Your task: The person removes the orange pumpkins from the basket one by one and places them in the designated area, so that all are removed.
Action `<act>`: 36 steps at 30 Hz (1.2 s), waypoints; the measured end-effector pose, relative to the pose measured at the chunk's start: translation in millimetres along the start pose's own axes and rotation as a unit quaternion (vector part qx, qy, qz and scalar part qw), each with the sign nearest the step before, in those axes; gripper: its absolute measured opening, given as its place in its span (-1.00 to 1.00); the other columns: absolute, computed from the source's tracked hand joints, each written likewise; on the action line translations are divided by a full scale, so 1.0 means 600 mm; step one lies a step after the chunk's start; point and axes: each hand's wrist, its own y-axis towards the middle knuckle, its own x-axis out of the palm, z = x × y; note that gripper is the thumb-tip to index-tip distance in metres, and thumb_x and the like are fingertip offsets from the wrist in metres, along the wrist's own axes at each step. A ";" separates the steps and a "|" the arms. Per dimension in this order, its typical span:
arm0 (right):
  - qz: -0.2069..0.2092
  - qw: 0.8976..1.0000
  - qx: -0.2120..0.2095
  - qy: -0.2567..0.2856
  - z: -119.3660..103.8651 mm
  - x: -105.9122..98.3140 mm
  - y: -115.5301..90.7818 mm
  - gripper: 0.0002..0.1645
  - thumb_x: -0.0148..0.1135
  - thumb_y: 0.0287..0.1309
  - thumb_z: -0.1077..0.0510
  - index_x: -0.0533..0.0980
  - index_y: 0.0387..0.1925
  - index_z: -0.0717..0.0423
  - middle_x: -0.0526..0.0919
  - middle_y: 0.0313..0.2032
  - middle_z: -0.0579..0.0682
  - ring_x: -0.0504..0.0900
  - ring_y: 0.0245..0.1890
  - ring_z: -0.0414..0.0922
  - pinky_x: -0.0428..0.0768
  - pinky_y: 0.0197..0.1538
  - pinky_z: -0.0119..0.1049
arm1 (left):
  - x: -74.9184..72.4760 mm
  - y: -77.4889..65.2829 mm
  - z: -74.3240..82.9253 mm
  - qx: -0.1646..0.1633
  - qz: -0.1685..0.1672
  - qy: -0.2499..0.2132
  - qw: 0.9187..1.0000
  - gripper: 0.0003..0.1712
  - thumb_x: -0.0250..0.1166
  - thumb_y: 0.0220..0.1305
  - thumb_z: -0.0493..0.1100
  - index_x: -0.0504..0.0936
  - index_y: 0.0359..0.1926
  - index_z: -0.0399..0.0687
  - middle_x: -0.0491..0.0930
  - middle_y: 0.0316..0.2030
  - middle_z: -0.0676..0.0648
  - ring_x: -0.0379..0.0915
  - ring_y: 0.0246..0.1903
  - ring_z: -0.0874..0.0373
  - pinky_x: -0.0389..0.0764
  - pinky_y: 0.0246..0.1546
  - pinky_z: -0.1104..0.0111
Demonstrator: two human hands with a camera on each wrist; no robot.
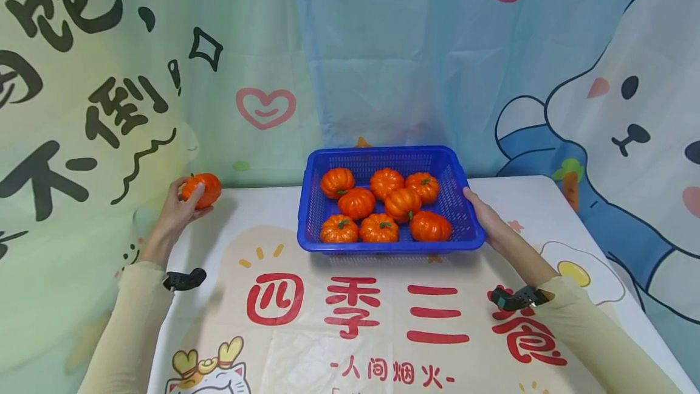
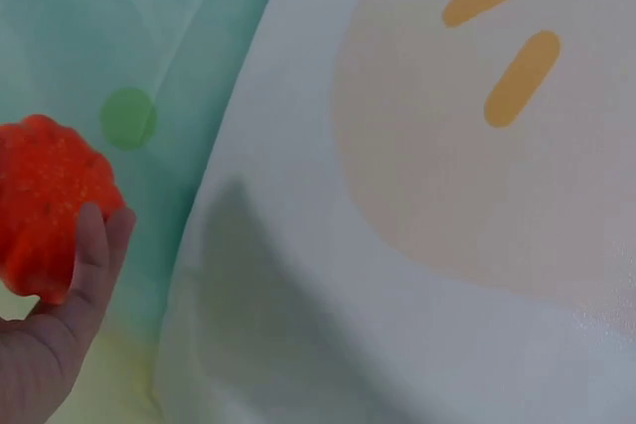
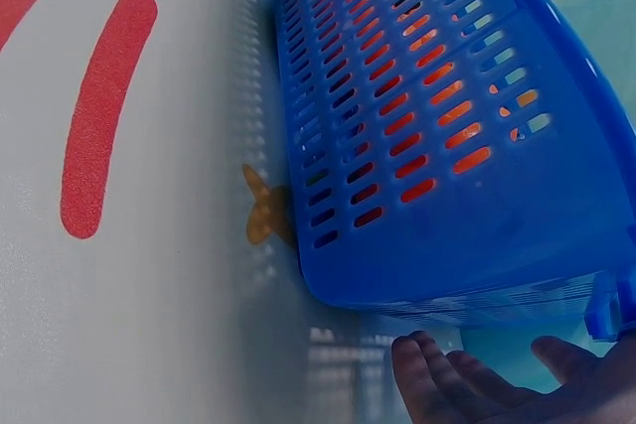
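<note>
My left hand point(image 1: 176, 208) grips a small orange toy pumpkin point(image 1: 205, 191) above the table's far left edge. In the left wrist view, fingers point(image 2: 91, 263) lie along the side of that pumpkin point(image 2: 45, 208). A blue plastic basket point(image 1: 391, 247) stands at the far middle of the table and holds several similar pumpkins point(image 1: 401, 204) with green stems. My right hand point(image 1: 488, 219) is at the basket's right end. Its fingers look fairly straight beside the slotted basket point(image 3: 477, 235) in the right wrist view, with part of the hand point(image 3: 517, 399) cut off by the frame.
A white printed cloth point(image 1: 273, 345) with red characters covers the table point(image 1: 383, 297). Behind it hangs a pale blue and green curtain point(image 1: 372, 65) with cartoon prints. Dark camera mounts point(image 1: 186, 279) sit on both wrists.
</note>
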 end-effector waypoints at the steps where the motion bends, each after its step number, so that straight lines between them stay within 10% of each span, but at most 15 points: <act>1: 0.000 1.000 0.000 0.000 0.000 0.000 0.000 0.03 -0.52 0.29 -0.53 -0.32 0.54 -0.04 0.02 0.45 0.32 0.14 0.39 0.21 0.04 0.50 0.18 | 0.000 -0.001 -0.001 0.004 0.001 0.001 1.000 -0.33 0.10 0.39 0.10 -0.03 0.34 0.13 0.10 0.09 -0.03 0.45 -0.20 0.31 0.69 -0.19 0.45; 10: 0.003 1.000 0.000 0.000 -0.001 -0.001 0.000 0.02 -0.52 0.30 -0.52 -0.32 0.54 -0.03 0.03 0.45 0.32 0.14 0.38 0.20 0.03 0.50 0.18 | 0.007 -0.003 -0.010 0.013 0.023 0.040 0.999 -0.58 0.04 0.44 -0.04 0.04 0.15 0.12 0.15 0.11 -0.16 0.45 -0.26 0.37 0.67 -0.26 0.53; 15: 0.001 1.000 0.000 0.002 0.000 -0.001 -0.001 0.01 -0.53 0.30 -0.52 -0.33 0.54 -0.02 0.02 0.46 0.32 0.12 0.40 0.21 0.02 0.50 0.17 | 0.006 -0.002 -0.020 -0.004 0.053 0.126 0.991 -0.21 0.17 0.32 -0.07 -0.12 0.36 -0.07 0.14 0.20 -0.29 0.32 -0.01 0.11 0.51 -0.25 0.65; 23: 0.006 1.000 0.001 0.006 0.000 -0.003 -0.002 0.01 -0.51 0.29 -0.53 -0.30 0.54 -0.04 0.04 0.45 0.31 0.17 0.36 0.17 0.08 0.49 0.16 | -0.002 0.000 -0.039 -0.029 0.045 0.234 0.971 0.14 0.34 0.19 0.13 -0.16 0.51 -0.22 -0.04 0.36 -0.50 0.07 0.26 -0.35 0.29 0.26 -0.11; 36: 0.013 1.000 -0.002 -0.022 -0.006 0.000 -0.005 0.02 -0.54 0.30 -0.52 -0.26 0.54 0.03 0.09 0.42 0.34 0.20 0.35 0.19 0.14 0.47 0.16 | -0.005 0.007 -0.066 -0.043 0.062 0.279 0.957 0.13 0.33 0.21 0.12 -0.17 0.52 -0.18 0.04 0.36 -0.52 0.06 0.30 -0.40 0.21 0.34 -0.21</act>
